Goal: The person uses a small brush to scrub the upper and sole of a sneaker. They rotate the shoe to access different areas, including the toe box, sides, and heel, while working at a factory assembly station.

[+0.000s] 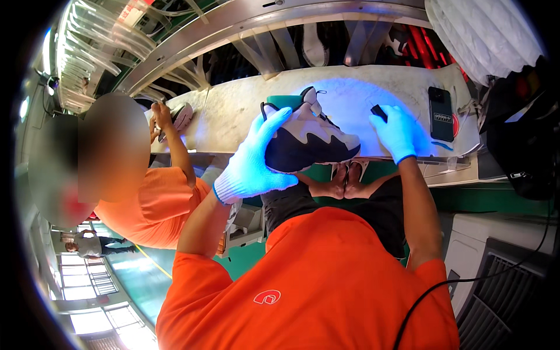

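Note:
My left hand (249, 158), in a white knit glove lit blue, grips a black, white and grey sneaker (312, 137) by its heel end. The shoe is raised at the table's near edge, toe pointing right. Something green (284, 101) fills its collar. To the right, my gloved right hand (395, 132) is closed on a small black object (379, 112) over the table; its kind does not show. Blue light falls over both gloves and the tabletop between them.
A pale, stained worktable (233, 96) runs across. On its right lie a dark phone (441, 114) and a small blue strip (442, 145). A black bag (516, 128) hangs at the far right. At left, a co-worker in orange handles another shoe (183, 116). Behind runs a metal-framed conveyor (245, 20).

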Action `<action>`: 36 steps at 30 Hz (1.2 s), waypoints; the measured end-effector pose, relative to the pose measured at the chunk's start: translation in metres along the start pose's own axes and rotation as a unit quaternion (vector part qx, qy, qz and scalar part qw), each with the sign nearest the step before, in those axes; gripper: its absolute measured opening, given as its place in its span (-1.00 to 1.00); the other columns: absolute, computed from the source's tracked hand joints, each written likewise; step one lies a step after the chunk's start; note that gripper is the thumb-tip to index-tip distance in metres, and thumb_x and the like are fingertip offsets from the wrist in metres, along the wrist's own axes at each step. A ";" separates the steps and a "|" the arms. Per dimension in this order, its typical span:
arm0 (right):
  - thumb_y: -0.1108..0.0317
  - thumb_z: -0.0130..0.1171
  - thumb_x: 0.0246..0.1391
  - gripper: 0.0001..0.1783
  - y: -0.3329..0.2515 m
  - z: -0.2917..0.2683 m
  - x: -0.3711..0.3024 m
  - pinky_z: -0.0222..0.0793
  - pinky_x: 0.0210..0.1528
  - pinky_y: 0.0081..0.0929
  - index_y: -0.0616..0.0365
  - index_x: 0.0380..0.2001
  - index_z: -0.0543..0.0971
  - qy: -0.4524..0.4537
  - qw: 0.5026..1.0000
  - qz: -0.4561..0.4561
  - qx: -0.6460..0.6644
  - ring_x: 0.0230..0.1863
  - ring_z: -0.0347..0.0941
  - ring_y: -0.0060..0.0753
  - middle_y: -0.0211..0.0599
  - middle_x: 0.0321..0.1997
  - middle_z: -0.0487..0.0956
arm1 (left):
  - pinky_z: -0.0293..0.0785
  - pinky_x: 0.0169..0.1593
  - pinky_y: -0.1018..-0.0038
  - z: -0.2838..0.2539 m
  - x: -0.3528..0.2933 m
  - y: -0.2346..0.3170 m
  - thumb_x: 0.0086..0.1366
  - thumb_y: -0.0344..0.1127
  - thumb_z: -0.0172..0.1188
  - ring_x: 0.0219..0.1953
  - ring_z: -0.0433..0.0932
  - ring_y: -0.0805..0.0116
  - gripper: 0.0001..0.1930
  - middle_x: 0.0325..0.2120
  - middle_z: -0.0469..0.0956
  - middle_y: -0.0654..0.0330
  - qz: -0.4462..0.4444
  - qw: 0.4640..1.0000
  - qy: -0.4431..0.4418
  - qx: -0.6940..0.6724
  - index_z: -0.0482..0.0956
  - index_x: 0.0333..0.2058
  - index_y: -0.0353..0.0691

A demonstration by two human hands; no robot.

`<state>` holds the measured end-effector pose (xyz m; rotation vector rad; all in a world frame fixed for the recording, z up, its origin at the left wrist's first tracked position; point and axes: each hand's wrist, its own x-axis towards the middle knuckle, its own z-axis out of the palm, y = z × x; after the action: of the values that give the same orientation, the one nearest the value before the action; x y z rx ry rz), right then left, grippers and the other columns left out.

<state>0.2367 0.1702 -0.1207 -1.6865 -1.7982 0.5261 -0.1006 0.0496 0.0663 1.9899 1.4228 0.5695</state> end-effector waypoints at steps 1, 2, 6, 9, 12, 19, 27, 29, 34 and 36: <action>0.12 0.40 0.34 -0.62 -0.010 -0.008 0.004 0.64 0.00 -0.03 0.17 0.03 0.72 -0.039 0.993 0.038 0.109 -0.12 0.71 -0.03 -0.09 -0.21 0.67 | 0.22 0.60 0.09 0.002 -0.002 0.004 -0.11 -0.33 0.77 0.62 0.23 -0.11 0.33 0.60 0.22 -0.07 -0.013 1.000 0.001 0.010 0.19 0.65 -0.08; 0.13 0.38 0.37 -0.66 -0.022 -0.014 0.005 0.65 -0.03 -0.06 0.19 -0.02 0.72 -0.078 0.970 0.076 0.216 -0.16 0.72 -0.09 -0.15 -0.27 0.66 | 0.22 0.60 0.10 0.003 -0.003 0.008 -0.11 -0.33 0.76 0.62 0.23 -0.12 0.33 0.60 0.22 -0.06 -0.026 0.999 0.003 0.019 0.19 0.65 -0.08; 0.18 0.30 0.50 -0.76 -0.105 -0.017 -0.012 0.62 -0.16 -0.22 0.14 -0.06 0.64 -0.012 0.679 0.099 0.727 -0.26 0.66 -0.28 -0.39 -0.30 0.63 | 0.20 0.61 0.11 0.012 -0.006 0.003 -0.10 -0.30 0.78 0.62 0.23 -0.08 0.34 0.60 0.24 -0.02 -0.034 0.999 0.023 0.033 0.16 0.65 -0.10; 0.13 0.28 0.52 -0.76 -0.147 -0.002 -0.002 0.58 -0.20 -0.14 0.07 -0.10 0.59 -0.013 0.550 0.125 0.826 -0.36 0.58 -0.26 -0.40 -0.36 0.60 | 0.16 0.63 0.13 0.016 -0.010 -0.007 -0.13 -0.23 0.83 0.63 0.22 -0.01 0.40 0.60 0.27 0.02 -0.051 0.997 0.051 0.000 0.14 0.66 -0.13; 0.07 0.24 0.56 -0.71 -0.155 0.025 0.012 0.48 -0.34 -0.21 0.02 -0.20 0.55 -0.024 0.493 0.148 0.857 -0.46 0.50 -0.28 -0.41 -0.46 0.54 | 0.13 0.65 0.18 0.021 -0.014 -0.025 -0.14 -0.18 0.86 0.62 0.22 0.06 0.43 0.59 0.28 0.03 -0.058 0.995 0.063 -0.041 0.12 0.66 -0.17; -0.01 0.09 0.65 -0.62 -0.172 0.032 0.003 0.34 -0.53 -0.36 -0.01 -0.26 0.53 -0.015 0.550 0.099 0.829 -0.61 0.39 -0.43 -0.48 -0.57 0.46 | 0.22 0.63 0.11 0.033 -0.019 -0.022 -0.16 -0.17 0.84 0.59 0.27 -0.06 0.42 0.53 0.28 -0.11 -0.105 0.985 0.091 -0.103 0.13 0.65 -0.15; -0.24 -0.02 0.64 -0.45 -0.164 0.051 -0.003 0.27 -0.50 -0.40 -0.06 -0.28 0.59 -0.220 0.308 0.023 0.925 -0.53 0.36 -0.45 -0.47 -0.50 0.43 | 0.26 0.61 0.13 0.037 -0.020 -0.024 -0.14 -0.08 0.85 0.57 0.31 -0.05 0.38 0.51 0.31 -0.11 -0.073 0.988 0.111 -0.071 0.19 0.63 -0.16; -0.21 -0.01 0.65 -0.48 -0.172 0.046 -0.004 0.23 -0.49 -0.38 -0.07 -0.26 0.59 -0.168 0.360 0.056 0.916 -0.56 0.29 -0.47 -0.49 -0.49 0.42 | 0.28 0.60 0.14 0.037 -0.017 -0.024 -0.13 -0.11 0.83 0.55 0.34 -0.04 0.33 0.48 0.35 -0.11 -0.075 0.987 0.120 -0.078 0.25 0.61 -0.16; -0.12 0.05 0.66 -0.57 -0.173 0.036 -0.014 0.36 -0.43 -0.36 -0.08 -0.23 0.58 -0.093 0.467 0.093 0.874 -0.53 0.36 -0.45 -0.48 -0.50 0.47 | 0.37 0.51 0.24 0.036 -0.016 -0.018 -0.04 -0.16 0.84 0.44 0.47 0.15 0.21 0.43 0.43 0.03 -0.058 0.990 0.126 -0.039 0.36 0.57 -0.24; -0.11 0.05 0.66 -0.58 -0.173 0.030 -0.016 0.37 -0.43 -0.34 -0.09 -0.23 0.57 -0.078 0.483 0.095 0.867 -0.53 0.37 -0.44 -0.48 -0.50 0.48 | 0.39 0.50 0.25 0.035 -0.014 -0.021 -0.04 -0.15 0.83 0.43 0.48 0.15 0.19 0.41 0.46 0.01 -0.029 0.991 0.130 -0.023 0.39 0.55 -0.25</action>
<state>0.0875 0.1392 -0.0313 -0.2108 -0.2722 1.7509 -0.0965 0.0329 0.0267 1.8838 1.6006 0.8519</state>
